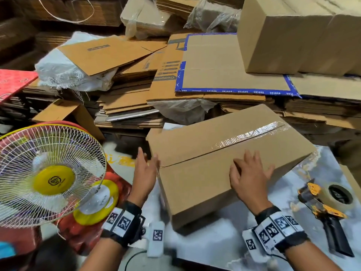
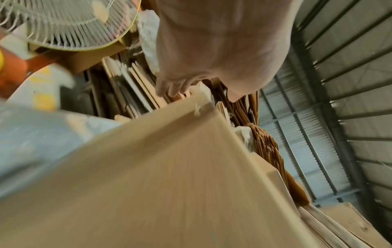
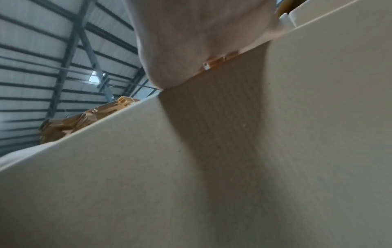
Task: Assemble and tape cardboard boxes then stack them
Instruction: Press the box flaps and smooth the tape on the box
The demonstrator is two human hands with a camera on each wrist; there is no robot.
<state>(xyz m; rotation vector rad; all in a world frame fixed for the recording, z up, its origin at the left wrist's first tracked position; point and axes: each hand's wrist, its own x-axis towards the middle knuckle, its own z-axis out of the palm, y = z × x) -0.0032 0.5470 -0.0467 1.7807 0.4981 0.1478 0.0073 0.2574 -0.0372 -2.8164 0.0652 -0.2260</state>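
A closed brown cardboard box (image 1: 205, 153) lies on the pale work surface (image 1: 214, 241), turned at an angle. Clear tape (image 1: 250, 133) covers the far half of its top seam; the near half of the seam is bare. My right hand (image 1: 251, 177) lies flat on the box top with fingers spread. My left hand (image 1: 145, 169) is open, fingers straight, against the box's left end (image 2: 169, 167). In the right wrist view the box wall (image 3: 212, 167) fills the frame below my palm (image 3: 191, 42). A tape dispenser (image 1: 328, 204) lies on the surface at the right.
A table fan (image 1: 45, 173) stands close at the left. Piles of flat cardboard (image 1: 136, 90) and plastic wrap fill the back. Assembled boxes (image 1: 293, 36) stand on a flat sheet at the back right. A red object (image 1: 11, 81) lies far left.
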